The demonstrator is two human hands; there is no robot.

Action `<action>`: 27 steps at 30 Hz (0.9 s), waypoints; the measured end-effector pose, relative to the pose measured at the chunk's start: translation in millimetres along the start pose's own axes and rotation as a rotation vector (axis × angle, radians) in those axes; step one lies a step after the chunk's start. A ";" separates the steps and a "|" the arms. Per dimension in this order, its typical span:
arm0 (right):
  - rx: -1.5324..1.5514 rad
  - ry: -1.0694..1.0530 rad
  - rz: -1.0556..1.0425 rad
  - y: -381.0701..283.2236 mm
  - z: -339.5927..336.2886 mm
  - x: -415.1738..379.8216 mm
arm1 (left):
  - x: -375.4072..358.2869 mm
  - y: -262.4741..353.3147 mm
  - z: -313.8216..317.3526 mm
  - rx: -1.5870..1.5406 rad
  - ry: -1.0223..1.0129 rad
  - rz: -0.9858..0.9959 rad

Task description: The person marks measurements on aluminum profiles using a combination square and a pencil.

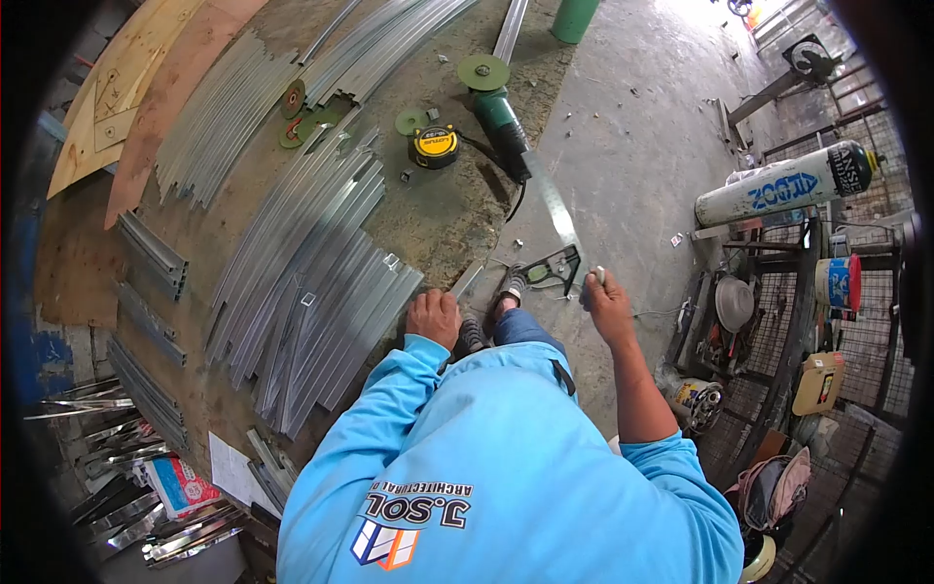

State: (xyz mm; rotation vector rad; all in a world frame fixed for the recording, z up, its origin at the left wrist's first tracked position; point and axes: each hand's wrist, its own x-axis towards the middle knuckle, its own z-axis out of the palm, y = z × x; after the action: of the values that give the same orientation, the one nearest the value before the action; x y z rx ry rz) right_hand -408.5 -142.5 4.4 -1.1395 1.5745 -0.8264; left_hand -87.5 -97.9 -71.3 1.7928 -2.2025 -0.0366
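Note:
My right hand (pixel 610 304) is closed on the near end of a combination square. The square's steel blade (pixel 553 200) points away from me, and its dark triangular head (pixel 555 266) sits near my fingers. My left hand (pixel 433 316) rests at the worktable's edge, its fingers curled round the end of a short metal bar (pixel 468 279). Just left of it lie many cut metal tubes (pixel 336 321) in a bundle. Beyond the blade's tip is a green angle grinder (pixel 500 122) with a disc (pixel 484 71). A yellow tape measure (pixel 434 146) lies beside the grinder.
Longer metal profiles (pixel 394 54) and thin strips (pixel 219 122) cover the far table (pixel 448 209). Loose cutting discs (pixel 311 125) lie among them. To the right, an argon cylinder (pixel 778 192) rests near a mesh rack (pixel 773 336). A green cylinder (pixel 575 19) stands at the back.

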 end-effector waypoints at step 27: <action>-0.223 -0.921 0.136 -149.3 82.5 -21.8 | 5.5 51.4 -97.0 -0.575 0.220 -0.556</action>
State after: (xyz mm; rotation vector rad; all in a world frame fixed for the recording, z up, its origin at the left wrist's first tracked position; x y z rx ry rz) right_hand -286.9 -169.0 123.0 -1.2898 0.9475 0.0169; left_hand -113.5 -75.5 33.1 1.8748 -1.3045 -0.5069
